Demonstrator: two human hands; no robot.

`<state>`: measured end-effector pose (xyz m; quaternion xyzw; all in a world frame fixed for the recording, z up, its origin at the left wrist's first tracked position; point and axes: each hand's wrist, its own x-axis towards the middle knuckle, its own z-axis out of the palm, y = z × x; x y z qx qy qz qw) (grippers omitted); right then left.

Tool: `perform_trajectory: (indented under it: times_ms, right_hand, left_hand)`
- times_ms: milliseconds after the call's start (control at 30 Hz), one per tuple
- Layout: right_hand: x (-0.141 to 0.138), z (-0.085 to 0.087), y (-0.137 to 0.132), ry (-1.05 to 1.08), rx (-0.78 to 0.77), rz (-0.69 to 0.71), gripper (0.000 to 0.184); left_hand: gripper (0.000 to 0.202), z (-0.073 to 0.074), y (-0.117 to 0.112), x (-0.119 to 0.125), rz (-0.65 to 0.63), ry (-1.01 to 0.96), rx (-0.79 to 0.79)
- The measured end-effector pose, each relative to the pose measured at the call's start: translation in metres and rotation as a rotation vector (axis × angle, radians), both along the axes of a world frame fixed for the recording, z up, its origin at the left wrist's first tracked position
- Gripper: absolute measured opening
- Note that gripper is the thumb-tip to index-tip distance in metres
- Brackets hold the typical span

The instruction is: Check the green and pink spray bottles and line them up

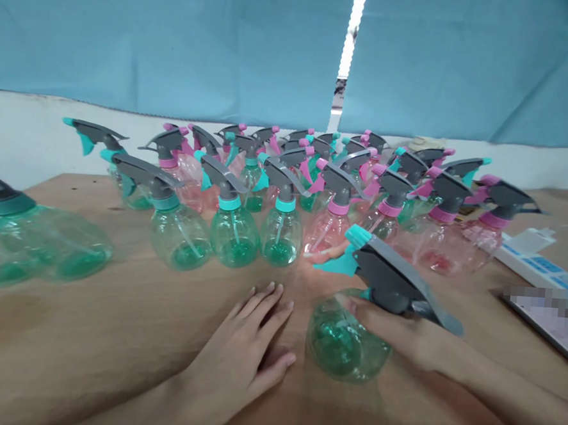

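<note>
My right hand (404,332) is wrapped round the neck of a clear green spray bottle (346,341) with a grey head and a teal trigger (341,264). The bottle leans to the left on the wooden table (89,329). Just left of the bottle, my left hand (244,348) lies flat on the table with its fingers stretched out and holds nothing. Behind both hands stand several upright spray bottles, green ones (232,225) to the left and pink ones (329,225) to the right.
A green spray bottle (46,243) lies on its side at the left edge. A white power strip (533,263) and a flat grey-edged sheet (547,318) lie at the right. A blue curtain (179,39) hangs behind the table above a white wall.
</note>
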<state>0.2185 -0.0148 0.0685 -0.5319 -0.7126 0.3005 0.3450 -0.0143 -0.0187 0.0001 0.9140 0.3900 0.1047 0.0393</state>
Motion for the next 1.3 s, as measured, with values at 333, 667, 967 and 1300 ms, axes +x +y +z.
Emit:
perform_trajectory:
  times_ms: [333,667,967,1300]
  right_hand:
    - [0.0016,-0.0023,0.0024,-0.010,0.043,0.023,0.032]
    - [0.0027,0.0015,0.0055,0.118,0.058,0.160,0.019]
    - [0.0023,-0.0045,0.0085,0.144,0.053,0.200,0.025]
    - [0.0056,-0.0069,0.0066,0.083,0.029,0.165,0.020]
  left_hand:
    - [0.054,0.0011,0.0004,-0.0001,0.002,0.003,-0.013]
    - [0.053,0.0021,-0.0005,0.0001,0.000,-0.006,-0.023]
    - [0.054,0.0024,-0.0005,0.0005,-0.005,0.024,-0.006]
    - [0.053,0.0029,-0.0006,0.0004,0.006,0.016,-0.025]
